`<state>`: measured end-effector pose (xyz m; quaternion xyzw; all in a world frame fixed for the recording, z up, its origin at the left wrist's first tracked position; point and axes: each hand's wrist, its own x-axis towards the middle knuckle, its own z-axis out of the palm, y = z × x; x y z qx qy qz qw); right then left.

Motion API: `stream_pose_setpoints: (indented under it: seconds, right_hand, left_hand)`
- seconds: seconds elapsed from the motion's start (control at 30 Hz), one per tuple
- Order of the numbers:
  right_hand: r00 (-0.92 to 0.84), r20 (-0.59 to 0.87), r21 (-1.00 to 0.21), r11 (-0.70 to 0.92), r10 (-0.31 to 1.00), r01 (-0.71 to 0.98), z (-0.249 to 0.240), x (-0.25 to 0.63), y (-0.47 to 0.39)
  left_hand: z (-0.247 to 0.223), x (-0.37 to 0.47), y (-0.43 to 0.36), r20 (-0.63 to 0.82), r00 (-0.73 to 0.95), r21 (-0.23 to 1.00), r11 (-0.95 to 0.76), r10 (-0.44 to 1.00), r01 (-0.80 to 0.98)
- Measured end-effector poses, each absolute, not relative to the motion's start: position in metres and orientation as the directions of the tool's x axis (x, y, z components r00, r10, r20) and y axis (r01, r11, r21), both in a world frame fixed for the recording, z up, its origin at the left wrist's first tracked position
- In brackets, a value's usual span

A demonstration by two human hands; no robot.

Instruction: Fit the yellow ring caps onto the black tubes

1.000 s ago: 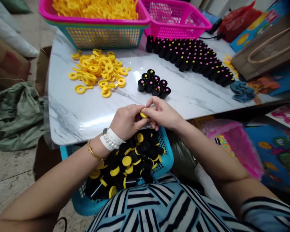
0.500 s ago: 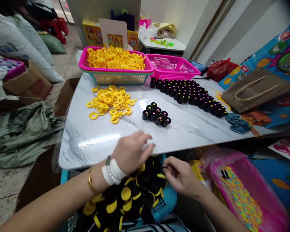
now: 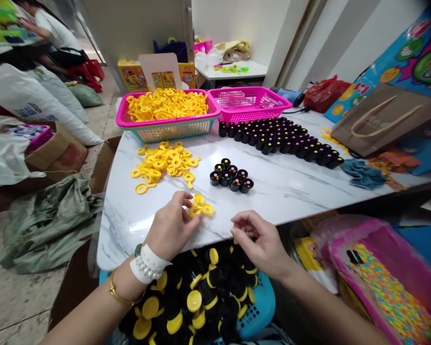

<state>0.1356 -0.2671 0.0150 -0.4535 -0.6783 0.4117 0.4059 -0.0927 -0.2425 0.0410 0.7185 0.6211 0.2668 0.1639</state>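
left hand point(image 3: 170, 225) loosely open by yellow rings point(image 3: 201, 207) newly dropped mid-frame, so they're handy, right hand point(image 3: 264, 244) curled, can't tell if holding anything

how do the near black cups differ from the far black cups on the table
The near cups number just eight; the far cups run to dozens. The near cups form a small cluster, the far cups a long slanting block. Both show pink and yellow bits in their tops.
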Motion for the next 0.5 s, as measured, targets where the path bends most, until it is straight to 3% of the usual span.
stream_pose_setpoints:
  seconds: [0.17,0.27,0.4,0.5]
  right_hand:
    - [-0.338,0.037,-0.99,0.08,0.94,0.116,0.026,0.118,-0.25]
    - [-0.4,-0.034,-0.999,-0.038,0.916,-0.001,0.026,0.112,-0.242]
    - [-0.361,0.027,-0.999,0.031,0.932,0.006,0.019,0.105,-0.23]
    - [-0.322,0.122,-0.974,0.176,0.939,0.145,0.017,0.106,-0.223]
  left_hand:
    - [0.054,-0.07,-0.248,0.019,0.193,0.908,-0.098,0.981,0.406]
    - [0.05,-0.064,-0.241,-0.079,0.275,0.978,0.021,0.958,0.207]
    - [0.042,-0.069,-0.227,-0.152,0.252,0.957,0.079,0.956,0.279]
    - [0.04,-0.084,-0.218,-0.022,0.098,0.829,-0.036,0.995,0.559]
